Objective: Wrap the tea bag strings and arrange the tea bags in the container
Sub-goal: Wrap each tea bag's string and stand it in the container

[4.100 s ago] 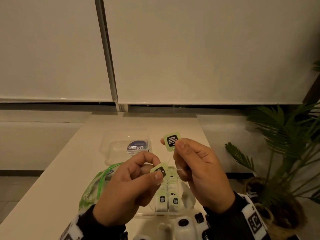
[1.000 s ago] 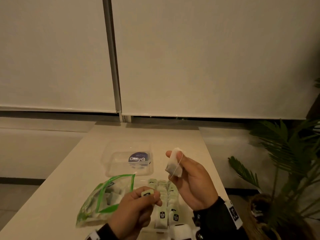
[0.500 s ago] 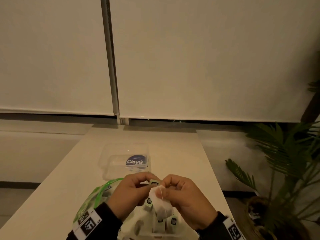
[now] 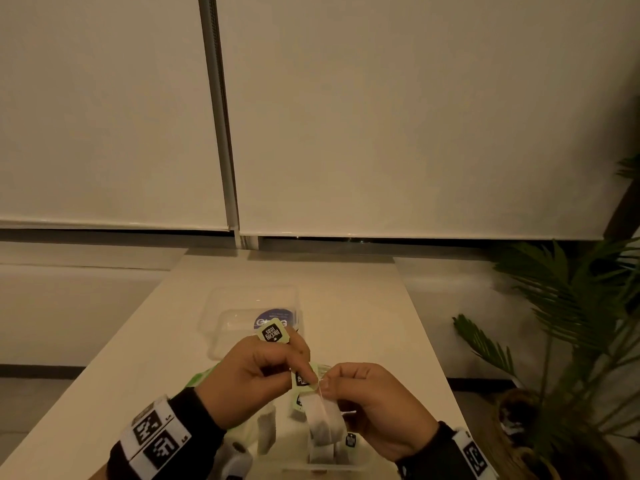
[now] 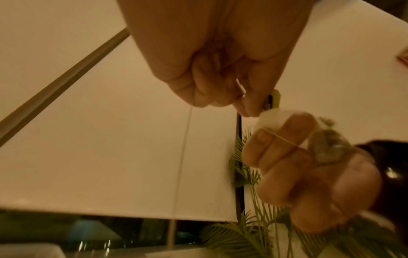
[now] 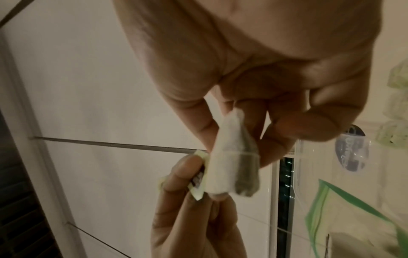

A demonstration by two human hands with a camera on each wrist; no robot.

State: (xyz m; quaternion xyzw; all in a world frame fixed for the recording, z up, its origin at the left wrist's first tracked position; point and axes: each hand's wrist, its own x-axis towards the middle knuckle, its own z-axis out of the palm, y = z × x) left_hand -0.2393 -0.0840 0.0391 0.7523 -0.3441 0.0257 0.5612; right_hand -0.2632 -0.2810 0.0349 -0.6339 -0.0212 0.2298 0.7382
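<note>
My right hand [image 4: 329, 386] pinches a white tea bag [image 4: 323, 417] by its top, and the bag's string [image 5: 280, 137] lies across my fingers. Close beside it, my left hand [image 4: 294, 372] pinches a green tag [image 4: 303, 379] between thumb and forefinger. A second green tag [image 4: 273, 332] sticks up from behind the left fingers. A thin string [image 5: 183, 157] hangs down from the left hand. Below both hands stands the clear container [image 4: 360, 460] with several tagged tea bags [image 4: 349, 439] upright in it. The right wrist view shows the tea bag [image 6: 234, 160] touching the pinched tag [image 6: 198, 176].
The container's clear lid [image 4: 228, 327] with a blue label lies farther back on the white table [image 4: 363, 306]. A green-edged zip bag [image 4: 202, 375] lies left of the container, mostly hidden by my left hand. A potted palm [image 4: 571, 323] stands right of the table.
A second ago the hands were apart, the right one holding the tea bag up. They have come together over the container, and a second tag now sticks up from the left hand.
</note>
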